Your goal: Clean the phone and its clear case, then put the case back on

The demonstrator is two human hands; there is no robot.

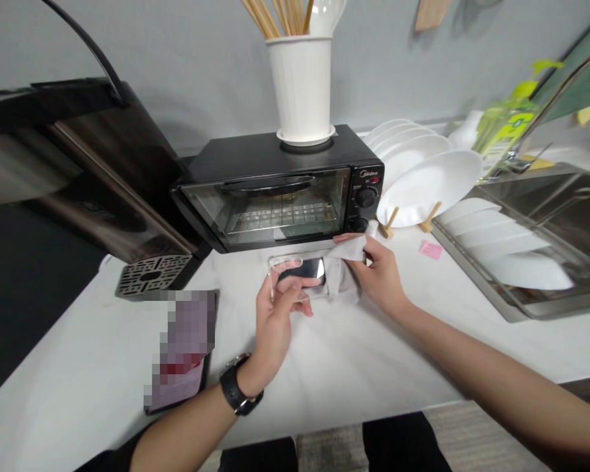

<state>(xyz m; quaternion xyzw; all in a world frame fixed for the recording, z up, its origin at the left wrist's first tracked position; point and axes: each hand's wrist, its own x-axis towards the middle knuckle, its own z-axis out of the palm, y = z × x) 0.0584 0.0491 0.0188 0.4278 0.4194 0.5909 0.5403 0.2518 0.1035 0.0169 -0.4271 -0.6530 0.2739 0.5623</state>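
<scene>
Just before the toaster oven point(275, 185), plates point(430, 177) at its right, cup point(302, 88) atop, the left hand point(274, 319) grips a clear case point(303, 270), the right hand point(381, 272) a cloth point(344, 280).

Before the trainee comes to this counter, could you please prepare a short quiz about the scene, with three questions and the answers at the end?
1. Multiple choice: What does the left hand hold?
a) a white plate
b) a clear case
c) a pump bottle

2. True or false: The white cup with the sticks stands on top of the toaster oven.

3. Short answer: Which hand holds the grey cloth?

Key:
1. b
2. True
3. The right hand
</scene>
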